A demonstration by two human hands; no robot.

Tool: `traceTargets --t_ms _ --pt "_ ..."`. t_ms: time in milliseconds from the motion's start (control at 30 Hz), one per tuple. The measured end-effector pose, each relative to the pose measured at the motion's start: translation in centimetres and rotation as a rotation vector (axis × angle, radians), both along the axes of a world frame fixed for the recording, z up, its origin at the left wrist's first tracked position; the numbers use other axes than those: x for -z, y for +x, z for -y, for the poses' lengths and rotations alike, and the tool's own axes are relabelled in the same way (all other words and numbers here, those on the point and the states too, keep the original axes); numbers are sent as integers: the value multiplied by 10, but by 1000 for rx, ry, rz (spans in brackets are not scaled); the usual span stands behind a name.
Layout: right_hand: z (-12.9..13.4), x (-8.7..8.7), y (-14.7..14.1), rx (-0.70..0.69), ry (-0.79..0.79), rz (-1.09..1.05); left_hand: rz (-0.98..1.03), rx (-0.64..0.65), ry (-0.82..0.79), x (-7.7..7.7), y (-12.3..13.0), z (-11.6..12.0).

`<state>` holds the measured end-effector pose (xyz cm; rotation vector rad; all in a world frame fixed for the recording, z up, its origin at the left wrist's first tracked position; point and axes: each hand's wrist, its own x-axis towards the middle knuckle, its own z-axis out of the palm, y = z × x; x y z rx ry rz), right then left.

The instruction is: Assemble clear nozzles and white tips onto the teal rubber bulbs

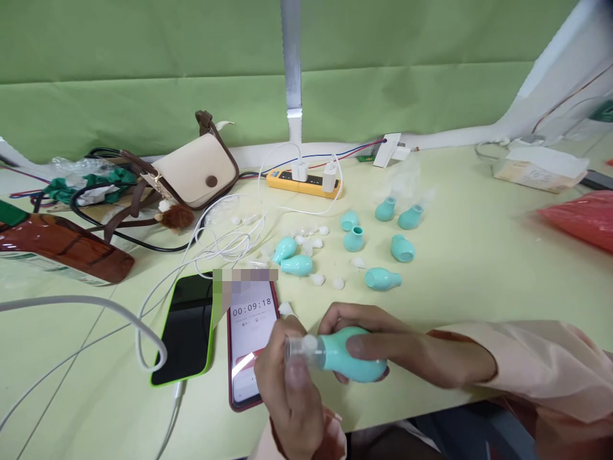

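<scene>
Close to the table's front edge, my right hand [383, 345] is wrapped round a glossy turquoise squeeze bulb [359, 367] that lies sideways. My left hand [292, 390] grips a short clear tube [304, 350] at the bulb's narrow left end, with a small white piece showing inside it. Whether the tube is seated on the bulb's neck or only pressed to it I cannot tell. Beyond my hands lie several more turquoise bulbs, among them one on its side [382, 279] and one with its round opening upward [354, 239]. Small white pieces [317, 279] are scattered nearby.
Left of my hands lie a phone showing a timer [249, 319] and a green-edged phone [184, 329]. White cables [225, 236] coil behind them. Farther back are a cream handbag [194, 169], an orange power strip [282, 181] and, at left, a brown bottle [71, 246].
</scene>
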<state>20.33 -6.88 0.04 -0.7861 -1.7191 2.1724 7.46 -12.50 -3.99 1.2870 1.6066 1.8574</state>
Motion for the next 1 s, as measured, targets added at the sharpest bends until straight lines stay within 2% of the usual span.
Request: traceTargets --t_ms 67,133,167,200,267,367,467,533,633,733,800,900,1000 --pt "5 1 1 93 445 -59 104 86 23 -2 4 1" --pt "9 6 1 159 928 -147 250 119 -13 -2 11 4" --pt "10 9 0 182 1108 -149 322 119 -52 -1 15 7" --pt "10 12 -2 195 1233 -120 382 109 -101 1 18 9" --pt "8 14 -4 183 1357 -5 478 60 -183 7 21 11" --pt "-6 6 -1 153 1387 62 615 61 -174 20 15 10" --pt "-33 -5 10 278 1394 92 651 156 -87 24 4 6" --pt "-53 -7 19 341 1466 223 665 172 -49 20 2 4" --pt "-76 2 26 48 1367 499 718 165 -32 9 7 4" --pt "-84 18 25 -152 1307 585 753 170 -96 1 16 6" --pt "-84 28 23 -214 1294 572 724 165 -111 -1 19 7" --pt "-84 38 19 -260 1269 541 695 92 -131 1 21 7" --pt "-83 34 18 -227 1246 484 530 -21 -134 7 21 8"
